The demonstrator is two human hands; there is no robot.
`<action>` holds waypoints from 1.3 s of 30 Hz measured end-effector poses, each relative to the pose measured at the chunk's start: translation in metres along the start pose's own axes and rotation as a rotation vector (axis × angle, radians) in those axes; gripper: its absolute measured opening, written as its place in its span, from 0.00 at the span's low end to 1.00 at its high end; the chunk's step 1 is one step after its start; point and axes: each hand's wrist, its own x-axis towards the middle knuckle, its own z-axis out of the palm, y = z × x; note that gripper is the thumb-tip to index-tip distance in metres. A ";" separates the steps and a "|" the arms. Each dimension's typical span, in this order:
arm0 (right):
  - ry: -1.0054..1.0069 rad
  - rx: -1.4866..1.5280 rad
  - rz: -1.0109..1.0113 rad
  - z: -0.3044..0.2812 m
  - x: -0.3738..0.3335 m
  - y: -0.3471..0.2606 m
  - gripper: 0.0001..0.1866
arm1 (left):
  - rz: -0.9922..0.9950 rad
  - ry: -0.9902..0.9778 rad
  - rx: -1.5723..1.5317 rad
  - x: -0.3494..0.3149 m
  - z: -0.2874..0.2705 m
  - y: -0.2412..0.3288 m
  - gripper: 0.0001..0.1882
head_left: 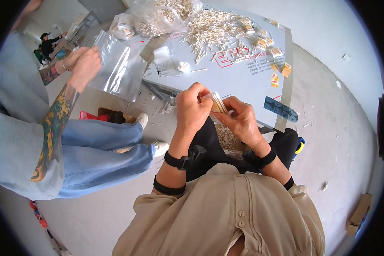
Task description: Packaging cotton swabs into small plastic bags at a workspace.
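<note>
My left hand (193,107) and my right hand (242,120) meet in front of my chest, both closed on a small clear bag of pale thin sticks (218,103). The sticks stand up between my fingers. More loose sticks lie in my lap (227,137) just below. A big heap of the same pale sticks (213,30) covers the far part of the low white board (239,81) in front of me.
A person in blue jeans (102,153) sits at my left, holding a large clear plastic bag (117,66) with tattooed arms. Small orange-and-white packets (274,55) lie along the board's right side. Clear bags of sticks (153,19) sit at the back. A cardboard box (359,213) lies at lower right.
</note>
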 end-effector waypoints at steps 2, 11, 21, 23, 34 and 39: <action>0.015 0.090 0.013 0.002 0.000 0.008 0.11 | 0.033 0.016 0.061 0.000 0.003 0.004 0.04; 0.023 0.194 0.120 0.003 0.003 0.016 0.10 | 0.019 -0.048 -0.199 -0.004 0.007 -0.006 0.07; -0.070 0.844 0.323 -0.005 0.006 0.025 0.17 | -0.208 -0.123 -0.616 0.001 0.000 -0.012 0.09; -0.059 0.776 0.307 -0.005 0.008 0.027 0.17 | -0.216 -0.162 -0.561 0.000 0.005 -0.008 0.10; -0.116 0.535 0.434 -0.013 0.008 0.052 0.08 | -0.392 -0.197 -0.700 0.005 0.018 -0.038 0.14; -0.273 0.655 0.510 -0.017 0.011 0.069 0.09 | -0.384 -0.204 -0.727 0.001 0.042 -0.038 0.15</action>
